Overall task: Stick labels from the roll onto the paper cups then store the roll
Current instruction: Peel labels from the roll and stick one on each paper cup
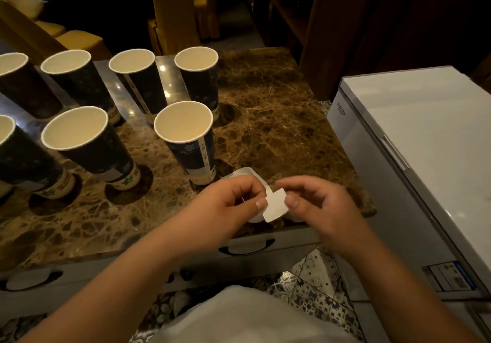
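Nearest us, a pale garment (239, 316) fills the bottom of the view, and two bare forearms reach out over the edge of the marbled surface (265, 108). The left hand (233, 199) has its fingers curled around the label roll (245, 173), of which only a white curve shows above the knuckles. The right hand (308, 199) pinches the edge of a single white label (275, 208) between thumb and forefinger, its grip closed on it; whether the label is fully off its backing we cannot tell.

Seven paper cups stand upright on the surface, all to the left of the hands. The nearest cup (190, 143) sits just beyond the left hand. On the sides facing us we see only the printed pattern and seam strips; no stuck label is plainly visible on any cup, though the light is dim.

Our reading: labelling is at an early or middle stage, one label in hand and not yet applied. The roll is not yet stored. A white chest freezer (414, 135) stands to the right, and drawer handles (245, 248) show below the surface edge.
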A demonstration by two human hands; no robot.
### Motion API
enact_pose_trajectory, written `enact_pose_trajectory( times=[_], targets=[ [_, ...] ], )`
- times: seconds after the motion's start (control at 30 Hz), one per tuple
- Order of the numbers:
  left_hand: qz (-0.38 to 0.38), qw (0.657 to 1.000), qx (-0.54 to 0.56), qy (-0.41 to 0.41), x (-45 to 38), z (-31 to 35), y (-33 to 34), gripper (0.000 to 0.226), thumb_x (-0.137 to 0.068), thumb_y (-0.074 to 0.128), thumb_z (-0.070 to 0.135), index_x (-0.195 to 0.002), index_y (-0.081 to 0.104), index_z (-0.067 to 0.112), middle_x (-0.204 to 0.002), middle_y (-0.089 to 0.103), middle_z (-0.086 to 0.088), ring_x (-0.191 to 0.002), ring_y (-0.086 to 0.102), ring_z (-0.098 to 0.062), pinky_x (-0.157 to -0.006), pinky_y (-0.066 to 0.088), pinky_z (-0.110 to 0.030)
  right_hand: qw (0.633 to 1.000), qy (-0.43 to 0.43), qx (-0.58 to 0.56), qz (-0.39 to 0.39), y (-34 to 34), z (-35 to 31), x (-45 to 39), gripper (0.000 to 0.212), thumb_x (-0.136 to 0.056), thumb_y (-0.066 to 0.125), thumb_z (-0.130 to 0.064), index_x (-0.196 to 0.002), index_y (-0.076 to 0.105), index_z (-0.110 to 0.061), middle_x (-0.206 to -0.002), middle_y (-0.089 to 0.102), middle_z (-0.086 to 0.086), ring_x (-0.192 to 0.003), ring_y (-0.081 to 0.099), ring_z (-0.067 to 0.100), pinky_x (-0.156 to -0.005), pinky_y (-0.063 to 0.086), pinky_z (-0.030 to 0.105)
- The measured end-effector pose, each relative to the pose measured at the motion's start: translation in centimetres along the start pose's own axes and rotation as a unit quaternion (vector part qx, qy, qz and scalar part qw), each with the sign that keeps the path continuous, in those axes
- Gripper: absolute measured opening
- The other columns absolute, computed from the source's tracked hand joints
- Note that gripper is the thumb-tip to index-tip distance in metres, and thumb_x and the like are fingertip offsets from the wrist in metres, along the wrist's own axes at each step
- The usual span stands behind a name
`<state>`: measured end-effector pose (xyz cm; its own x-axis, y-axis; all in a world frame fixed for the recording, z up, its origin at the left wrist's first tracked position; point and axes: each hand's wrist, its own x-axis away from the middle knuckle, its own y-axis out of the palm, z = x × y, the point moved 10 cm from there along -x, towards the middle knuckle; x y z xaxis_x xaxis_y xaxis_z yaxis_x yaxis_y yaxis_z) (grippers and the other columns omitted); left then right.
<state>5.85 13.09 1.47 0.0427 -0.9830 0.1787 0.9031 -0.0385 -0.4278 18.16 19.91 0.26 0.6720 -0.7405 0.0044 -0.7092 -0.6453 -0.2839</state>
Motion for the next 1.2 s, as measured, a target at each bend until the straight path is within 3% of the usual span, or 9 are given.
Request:
enact_pose_trajectory(
  times=[0.07, 0.2, 0.3, 0.4, 0.63, 0.83, 1.0, 1.13, 1.2],
  targets=[
    [-0.031, 0.998, -0.052, 0.02, 0.2, 0.5, 0.3, 0.011, -0.094, 0.057, 0.028, -0.084, 0.062, 0.027, -0.077, 0.061, 0.003, -0.063, 0.053, -0.009, -0.06, 0.047, -0.025, 0.999, 0.003, -0.017, -0.028, 0.8, -0.3, -0.1, 0.009, -0.082, 0.074, -0.023, -0.091, 0.075, -0.025, -0.082, 0.074, 0.003, -0.076, 0.07, 0.017, -0.072, 0.06, 0.038],
    [0.014, 0.995, -0.098, 0.014, 0.5, 0.4, -0.5, 0.011, -0.092, 0.058, 0.033, -0.082, 0.063, 0.031, -0.073, 0.063, 0.006, -0.059, 0.054, -0.005, -0.057, 0.048, -0.023, 1.0, -0.021, -0.015, 0.015, 0.8, -1.3, 0.1, 0.014, -0.081, 0.075, -0.01, -0.077, 0.076, -0.023, -0.072, 0.073, -0.001, -0.065, 0.066, 0.009, -0.06, 0.053, 0.025],
    [0.109, 0.993, 0.025, -0.022, 1.1, -0.2, -1.9, 0.006, -0.087, 0.064, 0.031, -0.092, 0.065, 0.028, -0.077, 0.066, 0.002, -0.061, 0.057, -0.007, -0.055, 0.05, -0.022, 0.998, -0.037, -0.027, 0.053, 0.5, -2.1, 0.3, 0.012, -0.081, 0.074, -0.009, -0.08, 0.076, -0.022, -0.074, 0.074, -0.002, -0.068, 0.069, 0.013, -0.062, 0.057, 0.029],
    [0.111, 0.984, 0.134, -0.047, 1.9, -0.4, -1.8, 0.015, -0.085, 0.069, 0.022, -0.099, 0.064, 0.019, -0.081, 0.066, -0.002, -0.063, 0.057, -0.006, -0.057, 0.047, -0.017, 0.995, -0.059, -0.039, 0.077, 0.6, -3.5, 0.5, 0.013, -0.081, 0.074, -0.013, -0.082, 0.076, -0.025, -0.076, 0.075, -0.002, -0.069, 0.07, 0.015, -0.063, 0.059, 0.03],
    [0.184, 0.979, 0.083, 0.015, 5.8, 1.2, -4.9, 0.004, -0.087, 0.068, 0.017, -0.085, 0.068, 0.021, -0.07, 0.064, 0.006, -0.06, 0.056, -0.003, -0.056, 0.046, -0.017, 0.985, -0.149, 0.043, 0.072, 2.9, -8.1, 0.1, 0.012, -0.078, 0.069, -0.039, -0.089, 0.073, -0.04, -0.078, 0.074, -0.017, -0.069, 0.07, 0.007, -0.057, 0.059, 0.03],
    [0.276, 0.96, 0.047, 0.023, 10.2, 0.5, -10.5, 0.011, -0.088, 0.067, 0.017, -0.081, 0.066, 0.025, -0.067, 0.061, 0.01, -0.06, 0.053, -0.002, -0.055, 0.044, -0.018, 0.976, -0.166, 0.116, 0.075, 7.4, -12.1, -2.5, 0.052, -0.067, 0.074, -0.051, -0.116, 0.063, -0.038, -0.096, 0.068, -0.026, -0.09, 0.065, -0.006, -0.073, 0.054, 0.014],
    [0.302, 0.951, 0.054, 0.03, 14.1, -1.3, -15.6, 0.009, -0.086, 0.069, 0.019, -0.081, 0.066, 0.026, -0.07, 0.064, 0.006, -0.061, 0.056, -0.01, -0.056, 0.048, -0.024, 0.976, -0.203, 0.072, -0.02, 13.7, -16.4, -3.8, 0.016, -0.069, 0.065, -0.044, -0.077, 0.073, -0.032, -0.074, 0.07, -0.021, -0.074, 0.067, 0.002, -0.059, 0.053, 0.012],
    [0.36, 0.93, 0.073, 0.024, 17.8, -3.5, -20.9, 0.01, -0.082, 0.071, 0.02, -0.08, 0.068, 0.029, -0.068, 0.065, 0.009, -0.061, 0.057, -0.004, -0.058, 0.046, -0.018, 0.973, -0.216, 0.068, -0.035, 19.0, -19.6, -5.0, 0.003, -0.072, 0.071, -0.032, -0.069, 0.071, -0.033, -0.069, 0.07, -0.021, -0.072, 0.066, 0.001, -0.058, 0.048, 0.005],
    [0.387, 0.915, 0.11, 0.023, 19.6, -4.9, -23.9, 0.012, -0.081, 0.072, 0.017, -0.079, 0.071, 0.029, -0.068, 0.067, 0.007, -0.063, 0.059, -0.007, -0.059, 0.048, -0.019, 0.97, -0.232, 0.064, -0.041, 22.0, -21.6, -5.8, 0.009, -0.074, 0.075, -0.024, -0.07, 0.072, -0.033, -0.068, 0.07, -0.019, -0.067, 0.066, 0.002, -0.054, 0.048, 0.007]
  ],
)
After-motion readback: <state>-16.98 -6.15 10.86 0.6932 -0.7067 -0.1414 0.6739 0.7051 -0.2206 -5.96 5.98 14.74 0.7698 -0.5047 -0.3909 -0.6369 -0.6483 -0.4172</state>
